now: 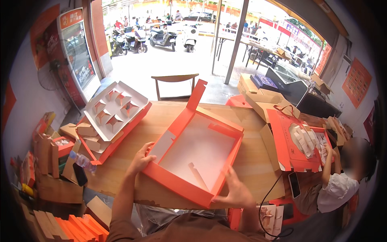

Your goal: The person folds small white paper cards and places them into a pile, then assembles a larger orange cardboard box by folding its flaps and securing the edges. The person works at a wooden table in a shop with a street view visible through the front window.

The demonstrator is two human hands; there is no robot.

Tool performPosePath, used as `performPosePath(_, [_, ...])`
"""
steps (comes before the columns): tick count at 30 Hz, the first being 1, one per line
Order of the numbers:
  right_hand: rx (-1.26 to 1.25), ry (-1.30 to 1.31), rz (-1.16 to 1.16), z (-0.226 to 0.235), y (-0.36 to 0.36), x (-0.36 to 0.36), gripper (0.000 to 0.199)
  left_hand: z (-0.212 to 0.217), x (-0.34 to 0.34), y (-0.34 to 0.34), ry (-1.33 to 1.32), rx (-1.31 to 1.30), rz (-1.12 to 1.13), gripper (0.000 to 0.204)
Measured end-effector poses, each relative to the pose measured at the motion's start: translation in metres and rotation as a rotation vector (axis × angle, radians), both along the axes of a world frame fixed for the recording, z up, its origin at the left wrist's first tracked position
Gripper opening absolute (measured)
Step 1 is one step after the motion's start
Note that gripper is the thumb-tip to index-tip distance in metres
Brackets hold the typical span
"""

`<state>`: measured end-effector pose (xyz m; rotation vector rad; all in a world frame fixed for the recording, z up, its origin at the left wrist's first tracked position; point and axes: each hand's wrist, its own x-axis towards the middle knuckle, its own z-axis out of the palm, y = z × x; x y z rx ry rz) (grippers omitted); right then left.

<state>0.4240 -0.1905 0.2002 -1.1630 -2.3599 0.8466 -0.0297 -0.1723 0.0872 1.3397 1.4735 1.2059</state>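
The open red cardboard box (173, 182) sits on the wooden table (254, 177), between this person's two hands and tilted askew to the table's edge. The left hand (141, 158) grips its left side, fingers bent over the edge; the right hand (238, 193) is spread wide, thumb and fingers around the near right corner. A white lining shows inside, with one red flap standing up at the far corner. To the left, a white tray (139, 99) holds folded star-shaped inserts (115, 121); to the right, white card pieces (304, 141) lie heaped on red packaging (281, 137). White lettering marks the drinks fridge (82, 60).
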Motion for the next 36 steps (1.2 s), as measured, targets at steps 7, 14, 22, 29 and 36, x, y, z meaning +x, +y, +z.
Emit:
performPosePath(7, [0.203,-0.411,-0.041,-0.022,-0.011,0.001,0.087,0.011,0.013,-0.007,-0.012,-0.019,-0.047,0.069])
performPosePath(14, [0.758,-0.408,-0.582,-0.036,0.055,0.028,0.065,0.004,0.018,-0.008,-0.278,-0.212,-0.662,0.054])
performPosePath(22, [0.668,-0.077,-0.167,-0.013,-0.003,-0.098,0.099,-0.007,0.017,-0.001,-0.240,-0.124,-0.363,0.039])
performPosePath(29, [0.224,-0.184,-0.198,-0.065,0.048,-0.105,0.114,-0.013,0.012,0.003,-0.220,-0.097,-0.177,0.037])
performPosePath(36, [0.239,-0.186,0.196,-0.034,0.073,-0.047,0.098,-0.036,0.010,0.011,-0.181,0.131,0.113,0.058])
